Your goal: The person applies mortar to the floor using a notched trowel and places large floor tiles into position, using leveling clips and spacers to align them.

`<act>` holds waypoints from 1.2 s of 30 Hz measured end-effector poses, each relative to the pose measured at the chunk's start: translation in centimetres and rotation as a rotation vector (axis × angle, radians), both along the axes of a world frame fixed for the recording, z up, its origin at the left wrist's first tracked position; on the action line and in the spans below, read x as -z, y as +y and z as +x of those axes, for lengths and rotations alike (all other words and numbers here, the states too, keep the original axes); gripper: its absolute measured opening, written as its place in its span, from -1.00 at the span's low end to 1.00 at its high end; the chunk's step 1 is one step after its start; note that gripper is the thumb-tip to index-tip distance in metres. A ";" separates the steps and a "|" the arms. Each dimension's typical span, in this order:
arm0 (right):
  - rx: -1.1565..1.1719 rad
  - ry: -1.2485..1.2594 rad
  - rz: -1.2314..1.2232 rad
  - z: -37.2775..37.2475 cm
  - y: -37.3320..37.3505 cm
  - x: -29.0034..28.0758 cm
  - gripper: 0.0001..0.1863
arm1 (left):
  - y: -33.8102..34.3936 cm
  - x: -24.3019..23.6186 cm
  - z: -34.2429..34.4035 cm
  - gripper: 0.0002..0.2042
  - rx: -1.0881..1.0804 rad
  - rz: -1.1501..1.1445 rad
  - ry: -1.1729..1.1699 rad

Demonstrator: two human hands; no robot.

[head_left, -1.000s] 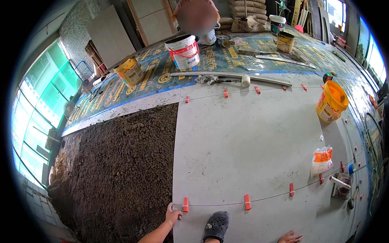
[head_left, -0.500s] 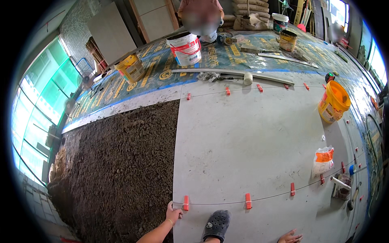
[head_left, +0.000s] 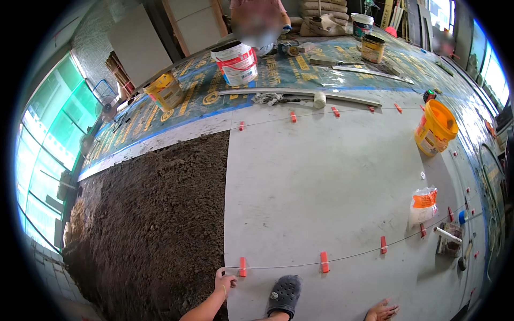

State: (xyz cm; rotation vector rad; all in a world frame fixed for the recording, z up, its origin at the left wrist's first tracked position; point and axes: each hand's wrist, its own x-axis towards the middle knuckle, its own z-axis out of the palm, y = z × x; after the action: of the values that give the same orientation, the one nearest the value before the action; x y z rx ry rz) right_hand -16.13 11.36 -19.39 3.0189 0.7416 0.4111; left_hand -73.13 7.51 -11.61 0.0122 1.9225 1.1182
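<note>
My left hand (head_left: 225, 281) rests at the edge of a large grey floor tile (head_left: 316, 182), where the seam between two tiles meets the dark mortar bed (head_left: 155, 230). Its fingers are apart and bent at the tile corner, with nothing visible in them. Just beside it a red levelling wedge (head_left: 243, 267) sits in a clip across the seam. Another red wedge (head_left: 324, 262) stands farther right along the same joint. Low in the picture, my right hand (head_left: 382, 311) lies on the near tile with fingers spread, holding nothing. Between the hands is my foot in a dark clog (head_left: 286, 295).
A yellow bucket (head_left: 436, 128) and a plastic bag of small white pieces (head_left: 423, 206) stand on the tiles at right. A long metal straightedge (head_left: 348, 99) and white-headed mallet (head_left: 319, 100) lie along the far edge. Beyond, a person crouches behind a white-red bucket (head_left: 236, 65).
The whole view has shifted slightly, so everything sits a little farther left. Both hands keep nearly the same places on the tiles.
</note>
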 end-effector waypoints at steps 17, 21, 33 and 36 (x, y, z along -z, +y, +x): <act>0.075 0.128 0.121 -0.4 1.4 -2.9 -0.20 | 2.8 -2.5 1.4 -0.70 0.278 0.182 -0.129; 0.028 0.125 0.171 0.2 1.5 -3.4 -0.20 | 3.1 -3.8 3.0 -0.59 0.336 0.111 -0.104; 0.006 0.120 0.188 0.2 1.6 -4.3 -0.21 | 1.0 -1.0 0.6 -0.46 0.657 0.340 0.051; 0.016 0.152 0.185 0.1 1.6 -4.5 -0.20 | 0.4 -0.9 0.2 -0.43 0.741 0.427 0.126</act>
State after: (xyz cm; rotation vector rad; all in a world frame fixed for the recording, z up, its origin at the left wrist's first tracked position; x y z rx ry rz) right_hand -15.99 13.00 -14.87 3.2573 0.7243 0.2660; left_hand -72.91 7.88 -10.71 0.9652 1.5276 0.9856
